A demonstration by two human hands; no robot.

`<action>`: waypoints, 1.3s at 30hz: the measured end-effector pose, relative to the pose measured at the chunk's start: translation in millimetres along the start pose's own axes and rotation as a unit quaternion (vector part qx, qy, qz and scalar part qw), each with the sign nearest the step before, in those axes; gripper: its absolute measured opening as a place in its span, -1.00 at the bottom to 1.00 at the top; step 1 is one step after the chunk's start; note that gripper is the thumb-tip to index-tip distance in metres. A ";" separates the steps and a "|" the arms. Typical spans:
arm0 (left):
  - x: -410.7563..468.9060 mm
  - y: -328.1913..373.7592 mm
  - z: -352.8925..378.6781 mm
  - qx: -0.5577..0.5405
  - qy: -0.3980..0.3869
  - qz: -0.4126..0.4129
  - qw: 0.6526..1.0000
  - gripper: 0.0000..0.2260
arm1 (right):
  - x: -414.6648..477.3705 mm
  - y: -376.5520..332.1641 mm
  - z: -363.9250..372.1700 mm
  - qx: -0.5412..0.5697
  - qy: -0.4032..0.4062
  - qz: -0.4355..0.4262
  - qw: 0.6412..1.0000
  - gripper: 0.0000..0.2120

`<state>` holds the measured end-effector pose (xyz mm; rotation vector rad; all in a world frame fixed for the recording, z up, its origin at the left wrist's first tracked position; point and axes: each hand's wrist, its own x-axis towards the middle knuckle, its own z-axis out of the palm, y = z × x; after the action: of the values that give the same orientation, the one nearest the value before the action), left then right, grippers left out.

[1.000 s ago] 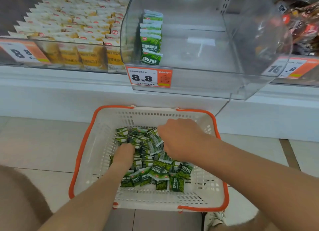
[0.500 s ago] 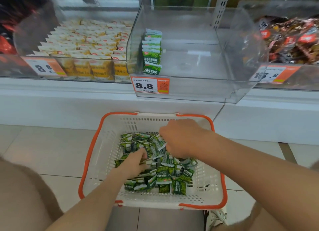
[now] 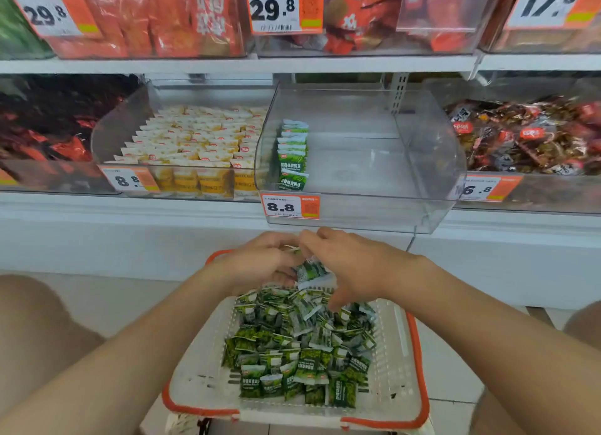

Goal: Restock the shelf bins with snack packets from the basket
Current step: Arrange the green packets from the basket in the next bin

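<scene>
While my left hand [image 3: 257, 262] and right hand [image 3: 351, 265] grip a bunch of green snack packets [image 3: 310, 270], the rest lie heaped in the white plastic orange-rimmed basket [image 3: 195, 379] below the clear plastic shelf bin [image 3: 374, 213].

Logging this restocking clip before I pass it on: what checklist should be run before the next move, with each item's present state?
1. Packets in hand: left hand and right hand hold a handful of green packets between them, above the basket: ok.
2. Room in the clear bin: it holds only one row of packets, at its left side: ok.
3. Product match: that row looks like the same green packets: ok.
4. Handful squared up for stacking: cannot tell, the fingers hide most of it.
5. Supply: many loose packets lie in the basket: ok.
</scene>
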<state>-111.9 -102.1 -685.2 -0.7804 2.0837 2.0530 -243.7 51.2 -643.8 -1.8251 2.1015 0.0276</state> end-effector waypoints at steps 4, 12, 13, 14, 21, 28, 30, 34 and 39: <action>-14.2 39.0 -8.9 -0.024 -0.022 0.015 0.999 -0.77 | 0.7 -6.2 -19.1 0.080 0.140 -0.030 0.986 -0.38; -33.6 116.5 -13.9 0.224 0.101 0.106 0.963 -0.83 | 0.7 8.1 -83.8 0.204 0.287 0.117 0.929 -0.88; -32.8 120.5 -13.1 0.235 0.095 0.138 0.958 -0.84 | 1.5 9.9 -89.3 0.245 0.289 0.128 0.917 -0.87; -30.9 122.6 -12.1 0.236 0.085 0.159 0.955 -0.81 | 2.2 11.4 -93.9 0.283 0.286 0.133 0.906 -0.85; -14.4 128.9 -13.9 0.130 0.133 0.208 0.960 -0.77 | 12.9 8.3 -109.2 0.512 0.261 0.160 0.803 -0.80; -10.7 115.1 -20.2 0.029 0.172 0.161 0.971 -0.69 | 19.7 4.0 -109.8 0.510 0.213 0.177 0.814 -0.89; -9.0 111.0 -24.9 0.060 0.192 0.162 0.966 -0.65 | 23.9 5.8 -109.6 0.492 0.212 0.174 0.826 -0.87; -9.4 103.5 -30.4 0.162 0.251 0.212 0.930 -0.69 | 31.8 4.7 -106.3 0.516 0.173 0.140 0.827 -0.98; -7.2 96.9 -44.9 0.383 0.373 0.236 0.812 -0.67 | 61.1 30.2 -101.0 0.427 0.297 0.224 0.824 -0.62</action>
<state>-135.4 -148.0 -591.4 -1.0627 3.4469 0.7825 -304.5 -26.8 -572.7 -0.8163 2.2752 -1.2882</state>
